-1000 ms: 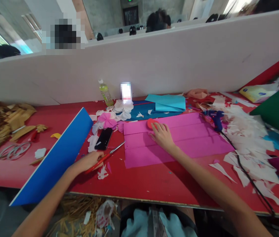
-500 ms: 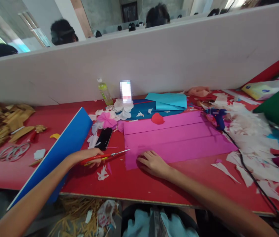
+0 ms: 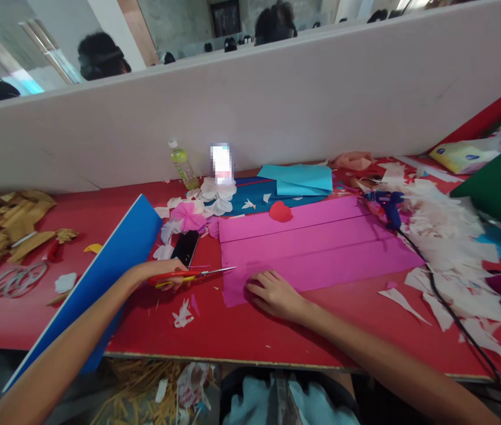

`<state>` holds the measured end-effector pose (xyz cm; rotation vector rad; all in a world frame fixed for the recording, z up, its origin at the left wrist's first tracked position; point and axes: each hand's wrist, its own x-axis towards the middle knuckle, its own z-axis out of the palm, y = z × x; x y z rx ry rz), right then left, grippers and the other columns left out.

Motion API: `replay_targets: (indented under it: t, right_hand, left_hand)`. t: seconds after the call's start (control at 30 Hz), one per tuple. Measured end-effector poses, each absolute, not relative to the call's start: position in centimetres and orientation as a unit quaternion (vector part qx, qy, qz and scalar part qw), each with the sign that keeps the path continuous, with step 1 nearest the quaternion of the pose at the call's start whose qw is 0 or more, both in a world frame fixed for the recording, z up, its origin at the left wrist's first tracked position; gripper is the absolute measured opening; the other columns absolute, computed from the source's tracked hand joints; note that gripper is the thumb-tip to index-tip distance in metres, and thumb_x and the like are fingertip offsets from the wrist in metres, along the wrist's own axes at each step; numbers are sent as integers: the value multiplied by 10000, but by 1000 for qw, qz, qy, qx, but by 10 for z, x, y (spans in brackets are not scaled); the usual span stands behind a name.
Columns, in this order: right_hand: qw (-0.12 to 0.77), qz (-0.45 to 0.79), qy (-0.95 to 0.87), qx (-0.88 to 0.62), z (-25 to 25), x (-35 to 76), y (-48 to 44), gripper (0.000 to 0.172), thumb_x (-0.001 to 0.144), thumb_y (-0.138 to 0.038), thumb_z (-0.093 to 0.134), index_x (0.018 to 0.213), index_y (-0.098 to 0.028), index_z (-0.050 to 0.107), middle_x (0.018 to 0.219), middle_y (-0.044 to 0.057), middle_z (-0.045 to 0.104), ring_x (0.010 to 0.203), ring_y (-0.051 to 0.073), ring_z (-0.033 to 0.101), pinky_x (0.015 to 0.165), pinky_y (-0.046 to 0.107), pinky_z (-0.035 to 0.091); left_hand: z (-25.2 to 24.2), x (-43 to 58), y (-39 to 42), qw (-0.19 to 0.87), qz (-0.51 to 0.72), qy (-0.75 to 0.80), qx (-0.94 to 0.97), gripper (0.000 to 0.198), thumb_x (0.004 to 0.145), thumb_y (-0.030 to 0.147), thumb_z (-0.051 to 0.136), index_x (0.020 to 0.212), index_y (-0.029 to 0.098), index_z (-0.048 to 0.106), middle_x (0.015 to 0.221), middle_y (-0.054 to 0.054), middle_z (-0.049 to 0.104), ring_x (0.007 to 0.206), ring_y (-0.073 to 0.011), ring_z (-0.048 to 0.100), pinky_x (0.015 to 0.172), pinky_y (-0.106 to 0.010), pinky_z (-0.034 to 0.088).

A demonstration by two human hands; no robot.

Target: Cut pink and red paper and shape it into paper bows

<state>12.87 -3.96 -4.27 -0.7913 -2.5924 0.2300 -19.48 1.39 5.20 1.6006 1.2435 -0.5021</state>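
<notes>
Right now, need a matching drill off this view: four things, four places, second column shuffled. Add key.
1. scissors
2. right hand
3. red cutout
4. bottle

A. at the far edge of the pink paper
B. in front of the pale partition
C. held in the left hand
D. at the pink paper's near edge

Pairs: 1-C, 2-D, 3-A, 4-B

The red table runs across the view. From its middle, magenta paper (image 3: pixel 321 242) lies flat toward three o'clock, white scraps (image 3: pixel 445 236) heap farther out at three, brown paper (image 3: pixel 29 215) piles at nine, and a bottle (image 3: pixel 182 166) stands at eleven.
</notes>
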Motion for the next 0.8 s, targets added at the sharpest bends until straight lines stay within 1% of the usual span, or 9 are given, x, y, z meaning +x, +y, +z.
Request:
replay_targets:
  t: [0.1,0.27,0.43,0.53,0.63,0.8]
  right_hand:
    - [213,87,-931,-283,-42,129,-39,201,903,-225,457,1048,-184,589,1028,105,591,951,197,502,825,339,375]
    - [214,91,-932,-279,-42,129,-39,207,900,-218,460,1054,-179,592,1027,109,590,965,200,496,842,345,376]
    - [210,84,-932,-285,-42,128,-40,214,906,-217,448,1056,-175,594,1032,103,593,944,200,500,827,341,375]
    - [212,83,-931,-287,-42,128,-40,206,910,-221,448,1048,-180,594,1027,103,592,935,196,501,815,339,371]
    - [213,84,-930,-286,-43,128,-40,202,909,-226,452,1047,-182,593,1022,104,592,932,195,501,813,341,369]
    - [217,88,-929,-285,-42,128,-40,205,914,-227,444,1048,-183,593,1028,104,591,952,193,500,828,339,368]
  left_hand:
    - [51,-193,15,521,-194,529,641,331,558,270,476,826,137,617,584,-9,558,468,-115,498,451,-218,384]
    - [48,-191,19,501,-189,524,662,297,581,241,463,804,137,630,552,13,540,464,-103,487,468,-212,389]
    - [45,-189,23,475,-203,524,678,323,580,221,471,831,143,659,604,2,602,510,-117,538,483,-209,415]
    - [42,-189,24,471,-204,541,666,332,584,219,469,850,147,654,590,2,599,500,-130,555,465,-215,432]
    - [38,-191,23,473,-198,543,665,270,602,235,482,813,152,630,556,5,581,471,-139,554,437,-220,436]
    - [36,-194,22,474,-191,527,679,170,625,245,486,724,163,597,550,-2,584,472,-142,559,436,-218,437]
